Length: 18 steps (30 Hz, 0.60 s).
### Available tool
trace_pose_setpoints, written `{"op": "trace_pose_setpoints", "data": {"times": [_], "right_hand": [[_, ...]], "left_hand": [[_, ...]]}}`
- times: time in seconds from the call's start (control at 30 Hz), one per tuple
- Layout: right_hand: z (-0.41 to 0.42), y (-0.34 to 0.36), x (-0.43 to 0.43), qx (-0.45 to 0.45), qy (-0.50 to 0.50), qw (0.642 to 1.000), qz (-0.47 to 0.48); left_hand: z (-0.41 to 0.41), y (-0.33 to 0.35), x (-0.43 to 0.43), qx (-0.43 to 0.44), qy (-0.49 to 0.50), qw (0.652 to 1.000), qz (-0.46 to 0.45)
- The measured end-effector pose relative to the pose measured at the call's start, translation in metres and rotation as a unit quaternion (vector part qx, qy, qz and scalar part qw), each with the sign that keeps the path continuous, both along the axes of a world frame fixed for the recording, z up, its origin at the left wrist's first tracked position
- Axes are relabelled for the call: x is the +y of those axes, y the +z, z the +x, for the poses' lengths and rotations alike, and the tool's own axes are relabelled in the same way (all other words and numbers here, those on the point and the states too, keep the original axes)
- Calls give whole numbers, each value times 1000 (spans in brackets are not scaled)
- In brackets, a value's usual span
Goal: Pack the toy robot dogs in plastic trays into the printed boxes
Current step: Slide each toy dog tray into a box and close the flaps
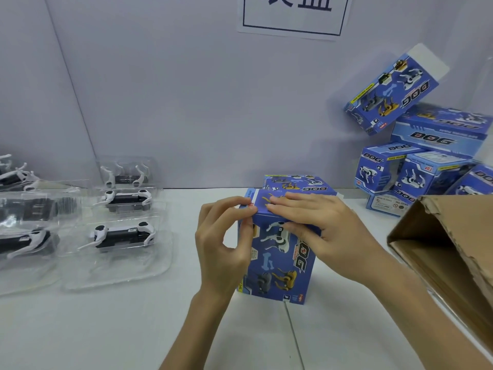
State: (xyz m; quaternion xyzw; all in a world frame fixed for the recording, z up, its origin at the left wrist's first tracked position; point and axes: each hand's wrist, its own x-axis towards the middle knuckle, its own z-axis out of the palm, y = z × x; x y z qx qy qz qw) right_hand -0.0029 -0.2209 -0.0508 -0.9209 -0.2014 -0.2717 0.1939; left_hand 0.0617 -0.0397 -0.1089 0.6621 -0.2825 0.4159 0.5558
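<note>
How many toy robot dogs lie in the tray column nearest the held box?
3: back dog, middle dog, front dog, all left of the printed box. More dogs lie further left, partly cut off.

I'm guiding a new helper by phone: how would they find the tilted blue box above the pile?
Follow the white table to its far right corner, where a pile of blue boxes stands by the grey wall. Look at the highest box there. Only it is tilted steeply, with its broad face of several dogs turned toward you.
</note>
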Motion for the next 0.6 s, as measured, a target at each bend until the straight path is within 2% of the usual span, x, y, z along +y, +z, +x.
{"op": "trace_pose_setpoints", "data": {"times": [0.27, 0.33, 0.4, 0.47, 0.6], "right_hand": [[-6, 10, -7, 64, 4, 991, -114], [-8, 8, -10, 92, 31, 994, -57], [-13, 1, -12, 99, 39, 991, 83], [-17, -13, -8, 44, 34, 983, 174], [-10, -38, 2, -69, 26, 971, 228]], "left_hand": [[-2, 0, 0, 12, -12, 1000, -2], [-2, -1, -2, 17, -21, 1000, -1], [-3, -2, -2, 25, -35, 999, -5], [-3, -5, -2, 23, -39, 999, -10], [-1, -5, -4, 21, -46, 999, -21]]}}
